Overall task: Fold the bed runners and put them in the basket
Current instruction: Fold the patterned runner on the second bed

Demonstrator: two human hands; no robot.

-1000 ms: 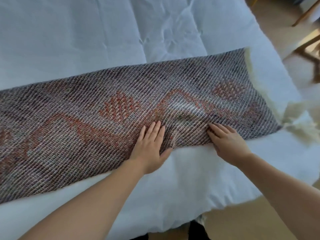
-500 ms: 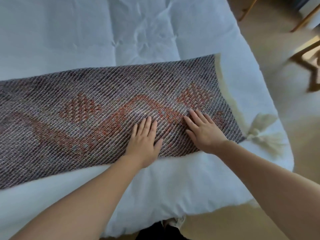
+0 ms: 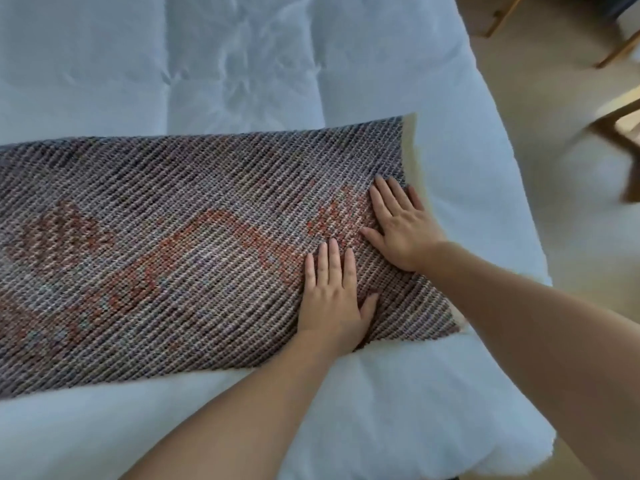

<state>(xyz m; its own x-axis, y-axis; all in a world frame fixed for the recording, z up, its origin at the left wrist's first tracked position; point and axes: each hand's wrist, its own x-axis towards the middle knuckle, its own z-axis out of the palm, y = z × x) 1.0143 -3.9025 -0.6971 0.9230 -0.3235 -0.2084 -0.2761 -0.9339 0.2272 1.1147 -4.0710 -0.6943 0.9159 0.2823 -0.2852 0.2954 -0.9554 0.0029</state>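
Left hand (image 3: pixel 332 296) and right hand (image 3: pixel 403 226) press flat, fingers straight, on the bed runner (image 3: pixel 173 220); its cream end edge lies just beside the right hand, white bed (image 3: pixel 242 64) beyond.

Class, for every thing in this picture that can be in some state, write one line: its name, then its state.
bed runner: spread flat across the duvet, its left part running out of frame.
left hand: open, palm pressed flat on the bed runner.
right hand: open, palm flat on the bed runner near its cream-edged end.
duvet: white, wrinkled, lying under the bed runner.
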